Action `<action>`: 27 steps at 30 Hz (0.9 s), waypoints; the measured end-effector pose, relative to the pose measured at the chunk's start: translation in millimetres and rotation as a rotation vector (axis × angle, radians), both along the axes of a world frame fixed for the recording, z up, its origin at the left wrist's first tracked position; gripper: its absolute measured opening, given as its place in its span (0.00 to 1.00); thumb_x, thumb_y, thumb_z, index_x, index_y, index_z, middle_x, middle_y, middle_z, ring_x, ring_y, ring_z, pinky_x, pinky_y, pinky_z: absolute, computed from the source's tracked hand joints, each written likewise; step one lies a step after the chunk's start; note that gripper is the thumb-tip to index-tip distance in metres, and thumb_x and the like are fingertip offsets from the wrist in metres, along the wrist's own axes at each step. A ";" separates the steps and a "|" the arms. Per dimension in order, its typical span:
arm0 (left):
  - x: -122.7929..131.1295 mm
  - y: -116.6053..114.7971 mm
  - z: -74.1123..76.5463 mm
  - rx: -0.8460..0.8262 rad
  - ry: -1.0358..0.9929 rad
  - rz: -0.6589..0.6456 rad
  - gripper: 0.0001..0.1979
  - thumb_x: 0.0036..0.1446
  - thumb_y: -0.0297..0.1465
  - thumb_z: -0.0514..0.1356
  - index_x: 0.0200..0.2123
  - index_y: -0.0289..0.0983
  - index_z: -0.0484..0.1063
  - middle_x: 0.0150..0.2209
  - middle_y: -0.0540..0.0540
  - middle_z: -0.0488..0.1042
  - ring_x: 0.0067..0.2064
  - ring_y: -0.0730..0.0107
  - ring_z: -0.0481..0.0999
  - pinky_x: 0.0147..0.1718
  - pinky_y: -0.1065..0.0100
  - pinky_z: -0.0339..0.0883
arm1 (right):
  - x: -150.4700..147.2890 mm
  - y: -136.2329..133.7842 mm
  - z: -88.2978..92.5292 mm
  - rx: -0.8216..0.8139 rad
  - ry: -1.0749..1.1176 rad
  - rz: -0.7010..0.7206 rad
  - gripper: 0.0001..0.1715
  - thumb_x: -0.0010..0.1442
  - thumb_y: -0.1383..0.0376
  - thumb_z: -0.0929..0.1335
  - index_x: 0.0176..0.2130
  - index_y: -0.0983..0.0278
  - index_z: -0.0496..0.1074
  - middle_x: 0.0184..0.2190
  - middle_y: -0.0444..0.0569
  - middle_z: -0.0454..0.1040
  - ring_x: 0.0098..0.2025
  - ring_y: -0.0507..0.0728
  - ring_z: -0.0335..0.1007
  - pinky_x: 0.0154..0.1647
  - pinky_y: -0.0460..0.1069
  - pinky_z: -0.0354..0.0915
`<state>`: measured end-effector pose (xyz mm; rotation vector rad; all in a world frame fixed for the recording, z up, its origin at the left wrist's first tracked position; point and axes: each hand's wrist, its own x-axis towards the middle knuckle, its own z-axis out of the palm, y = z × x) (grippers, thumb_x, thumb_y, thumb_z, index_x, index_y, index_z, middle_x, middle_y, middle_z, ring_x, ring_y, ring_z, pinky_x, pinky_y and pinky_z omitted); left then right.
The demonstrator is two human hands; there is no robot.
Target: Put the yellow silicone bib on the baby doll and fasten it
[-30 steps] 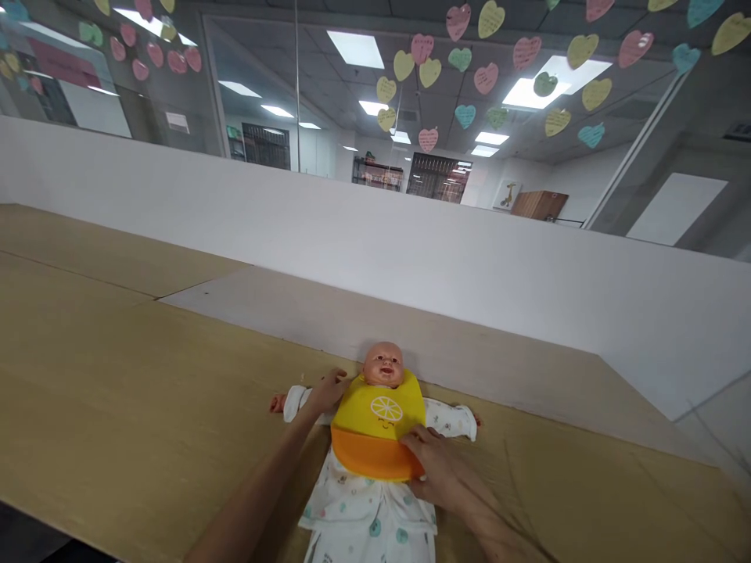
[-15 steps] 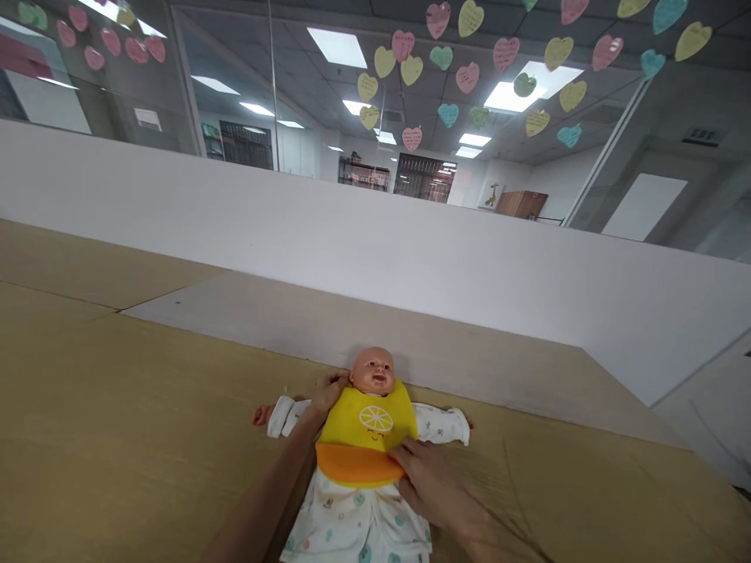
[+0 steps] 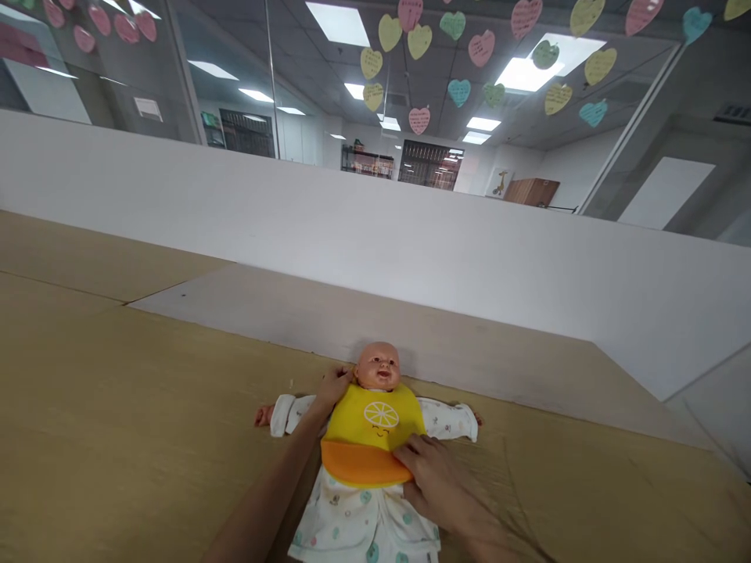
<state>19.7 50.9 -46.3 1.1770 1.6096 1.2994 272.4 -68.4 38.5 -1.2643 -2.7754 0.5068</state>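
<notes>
A baby doll [image 3: 379,364] lies on its back with both arms spread, dressed in white patterned clothes [image 3: 364,520]. Over its chest is a yellow bib [image 3: 352,418] with a citrus slice and a smiling face, and an orange pocket [image 3: 357,463] along the bottom. Beside the doll's neck, my left hand [image 3: 334,387] has its fingers closed on the bib's upper edge; the fingertips are partly hidden. My right hand [image 3: 431,473] grips the right end of the bib's pocket, its thumb below and fingers on top.
The doll rests on a yellowish wooden surface [image 3: 146,407]. Behind its head run a pale strip [image 3: 411,313] and a low white wall [image 3: 352,227]. Above that, a glass pane carries several heart-shaped notes [image 3: 481,48].
The view has shifted slightly, so the doll and both hands sit a little further right. Both hands keep their places on the bib.
</notes>
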 end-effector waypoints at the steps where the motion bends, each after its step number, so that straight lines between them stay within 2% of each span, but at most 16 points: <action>1: -0.3 -0.3 0.2 -0.001 0.026 0.005 0.07 0.39 0.33 0.55 0.16 0.37 0.62 0.16 0.53 0.60 0.21 0.74 0.59 0.21 0.71 0.49 | -0.6 -0.1 0.4 0.005 -0.008 0.001 0.20 0.49 0.66 0.59 0.42 0.59 0.68 0.41 0.51 0.67 0.45 0.63 0.63 0.45 0.56 0.58; 5: -1.3 -2.7 1.7 -0.002 0.090 0.040 0.03 0.40 0.30 0.54 0.21 0.37 0.66 0.19 0.51 0.66 0.24 0.71 0.64 0.24 0.71 0.53 | 3.1 2.2 3.8 -0.009 0.028 0.003 0.20 0.46 0.66 0.63 0.42 0.58 0.69 0.39 0.49 0.69 0.44 0.61 0.64 0.44 0.54 0.59; 7: -1.8 -2.9 1.2 -0.006 0.068 0.023 0.11 0.40 0.29 0.54 0.31 0.37 0.70 0.22 0.51 0.69 0.25 0.70 0.65 0.25 0.70 0.55 | 9.6 9.4 5.5 -0.073 0.147 0.037 0.19 0.45 0.63 0.67 0.40 0.58 0.70 0.38 0.48 0.70 0.42 0.59 0.65 0.42 0.51 0.59; 9: -1.9 -2.0 -0.1 -0.013 0.036 -0.017 0.19 0.40 0.28 0.53 0.39 0.37 0.71 0.25 0.50 0.72 0.26 0.69 0.67 0.26 0.70 0.57 | 17.4 22.8 5.8 -0.215 0.341 0.078 0.22 0.44 0.57 0.71 0.41 0.58 0.71 0.38 0.46 0.71 0.41 0.57 0.66 0.41 0.48 0.60; 11: -1.5 -0.9 -0.6 0.004 0.023 -0.078 0.19 0.39 0.28 0.54 0.39 0.36 0.72 0.29 0.47 0.74 0.30 0.67 0.70 0.29 0.69 0.60 | 23.2 42.0 3.4 -0.374 0.526 0.007 0.24 0.45 0.54 0.71 0.43 0.59 0.71 0.40 0.47 0.72 0.42 0.55 0.67 0.43 0.48 0.61; 13: -0.5 -1.2 0.8 0.040 0.027 -0.141 0.16 0.39 0.28 0.54 0.34 0.35 0.74 0.32 0.46 0.75 0.35 0.64 0.71 0.34 0.68 0.62 | 24.5 65.5 -2.8 -0.459 0.679 -0.073 0.22 0.49 0.54 0.69 0.41 0.63 0.71 0.42 0.50 0.72 0.44 0.56 0.67 0.44 0.48 0.61; 15: 0.9 -3.4 4.5 0.062 0.045 -0.190 0.15 0.39 0.29 0.53 0.32 0.35 0.74 0.33 0.45 0.76 0.37 0.62 0.72 0.37 0.67 0.62 | 19.9 90.9 -13.5 -0.466 0.816 -0.177 0.20 0.55 0.55 0.63 0.41 0.67 0.70 0.39 0.52 0.72 0.42 0.55 0.67 0.44 0.49 0.61; 17: 2.4 -6.7 9.8 0.066 0.066 -0.210 0.15 0.41 0.30 0.53 0.32 0.35 0.75 0.33 0.46 0.76 0.37 0.61 0.72 0.39 0.66 0.63 | 10.7 115.3 -28.1 -0.295 0.807 -0.310 0.18 0.58 0.58 0.59 0.37 0.69 0.69 0.34 0.52 0.72 0.37 0.54 0.66 0.40 0.48 0.61; 18: 3.0 -8.3 12.6 0.069 0.074 -0.212 0.15 0.41 0.31 0.53 0.32 0.35 0.75 0.33 0.46 0.76 0.38 0.60 0.72 0.39 0.65 0.63 | 5.1 126.2 -36.1 -0.168 0.776 -0.390 0.16 0.58 0.61 0.59 0.35 0.70 0.68 0.34 0.53 0.72 0.37 0.54 0.66 0.41 0.48 0.60; 19: 3.5 -9.7 15.1 0.071 0.080 -0.205 0.15 0.42 0.31 0.53 0.32 0.36 0.75 0.34 0.45 0.77 0.40 0.59 0.72 0.41 0.65 0.63 | -0.7 135.8 -44.0 -0.130 0.760 -0.421 0.14 0.57 0.64 0.59 0.36 0.72 0.68 0.36 0.55 0.72 0.40 0.55 0.65 0.44 0.49 0.59; 21: 3.9 -11.0 18.3 0.074 0.076 -0.186 0.15 0.43 0.33 0.53 0.32 0.36 0.75 0.36 0.45 0.77 0.42 0.57 0.72 0.43 0.63 0.62 | -11.6 149.9 -57.8 -0.127 0.668 -0.468 0.15 0.54 0.70 0.59 0.40 0.73 0.68 0.40 0.58 0.71 0.42 0.56 0.65 0.45 0.49 0.58; 23: 3.5 -10.1 18.2 0.081 0.055 -0.183 0.15 0.44 0.34 0.53 0.33 0.37 0.76 0.38 0.45 0.77 0.45 0.55 0.71 0.46 0.62 0.60 | -19.6 157.7 -66.8 -0.177 0.612 -0.446 0.17 0.52 0.71 0.60 0.41 0.73 0.69 0.39 0.58 0.72 0.40 0.56 0.67 0.43 0.49 0.58; 27: 1.7 -5.5 10.8 0.074 0.033 -0.130 0.16 0.46 0.33 0.52 0.33 0.36 0.76 0.40 0.44 0.77 0.48 0.54 0.70 0.49 0.61 0.58 | -24.2 163.2 -71.9 -0.250 0.585 -0.412 0.18 0.51 0.70 0.60 0.40 0.74 0.70 0.36 0.56 0.74 0.37 0.55 0.68 0.39 0.48 0.60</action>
